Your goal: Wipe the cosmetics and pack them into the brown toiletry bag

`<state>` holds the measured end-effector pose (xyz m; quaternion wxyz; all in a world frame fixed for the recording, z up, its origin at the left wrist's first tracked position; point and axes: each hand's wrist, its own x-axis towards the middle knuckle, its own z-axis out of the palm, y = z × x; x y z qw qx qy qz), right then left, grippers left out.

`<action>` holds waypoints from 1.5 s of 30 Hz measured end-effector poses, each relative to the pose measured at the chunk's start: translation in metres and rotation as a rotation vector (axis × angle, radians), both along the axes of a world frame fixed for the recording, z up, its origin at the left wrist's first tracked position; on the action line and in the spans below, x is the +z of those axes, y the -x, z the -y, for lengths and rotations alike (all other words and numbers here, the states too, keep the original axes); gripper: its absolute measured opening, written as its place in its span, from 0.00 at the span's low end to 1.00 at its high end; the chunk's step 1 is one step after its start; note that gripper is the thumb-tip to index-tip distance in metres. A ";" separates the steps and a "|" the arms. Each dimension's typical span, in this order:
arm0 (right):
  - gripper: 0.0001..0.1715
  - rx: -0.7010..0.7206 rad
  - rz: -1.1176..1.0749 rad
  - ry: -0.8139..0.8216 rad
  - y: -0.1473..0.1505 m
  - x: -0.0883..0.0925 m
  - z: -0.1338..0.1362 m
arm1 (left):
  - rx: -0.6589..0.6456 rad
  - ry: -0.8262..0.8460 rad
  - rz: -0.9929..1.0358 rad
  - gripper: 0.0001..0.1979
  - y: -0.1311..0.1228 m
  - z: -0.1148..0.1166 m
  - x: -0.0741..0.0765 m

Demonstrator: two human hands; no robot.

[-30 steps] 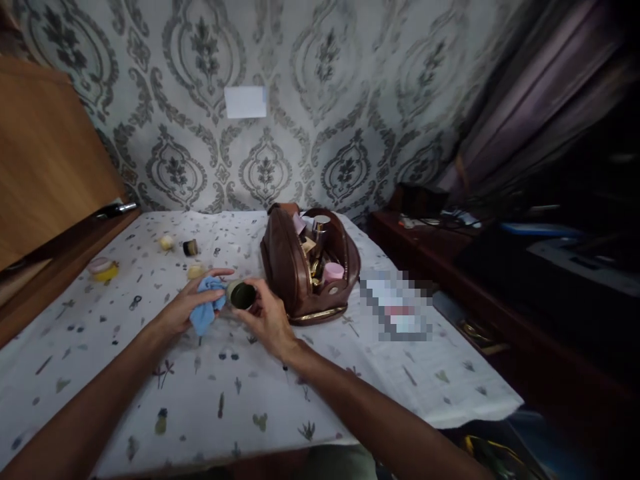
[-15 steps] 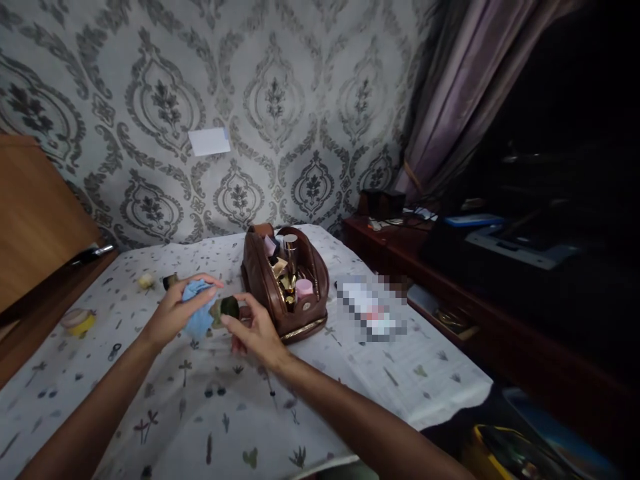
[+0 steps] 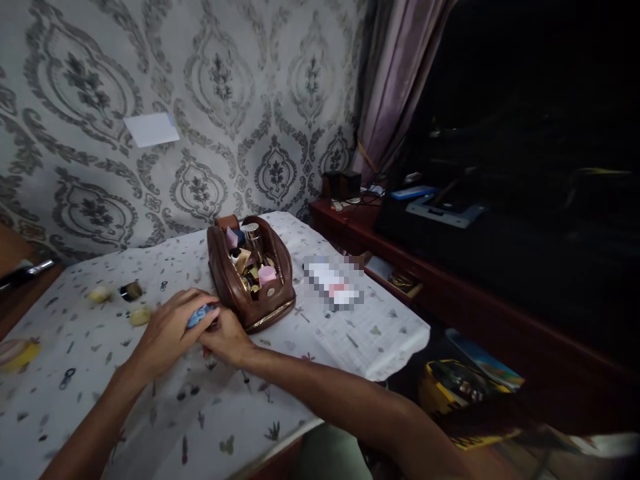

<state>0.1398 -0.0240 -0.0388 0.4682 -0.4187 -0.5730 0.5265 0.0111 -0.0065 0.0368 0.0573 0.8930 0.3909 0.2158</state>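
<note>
My left hand (image 3: 167, 330) is closed on a crumpled light blue cloth (image 3: 201, 316), low over the table in front of the bag. Pressed close against it, my right hand (image 3: 229, 339) has its fingers curled in at the cloth. What the right fingers grip is hidden between the two hands. Just beyond them stands an open brown leather cosmetic bag (image 3: 274, 313), filled with small bottles, a silver-capped bottle (image 3: 253, 241) and a pink-lidded jar (image 3: 267, 275). Left of my hands lie a small pale yellowish piece (image 3: 141, 316) and a small dark container (image 3: 131, 291).
A cream-coloured round object (image 3: 99, 294) and a yellow and pink item (image 3: 19, 355) lie on the left of the patterned tablecloth (image 3: 215, 413). Right of the bag lies a blurred-out flat object (image 3: 333, 283). A dark red cabinet (image 3: 450, 293) with an open drawer borders the right side.
My view has swung to the right. My hands have come together around the cloth; the small dark-ended container between them before is now hidden. A pale yellowish piece shows beside my left hand.
</note>
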 end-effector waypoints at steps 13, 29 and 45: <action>0.35 -0.052 0.388 -0.211 0.001 -0.003 0.007 | 0.187 0.106 0.064 0.25 0.015 -0.008 -0.031; 0.32 0.016 0.279 -0.181 0.001 -0.010 0.002 | 0.350 0.380 0.573 0.28 0.021 -0.024 -0.040; 0.35 0.085 0.073 0.006 0.008 -0.022 -0.003 | 0.345 0.248 0.656 0.26 0.017 -0.012 -0.028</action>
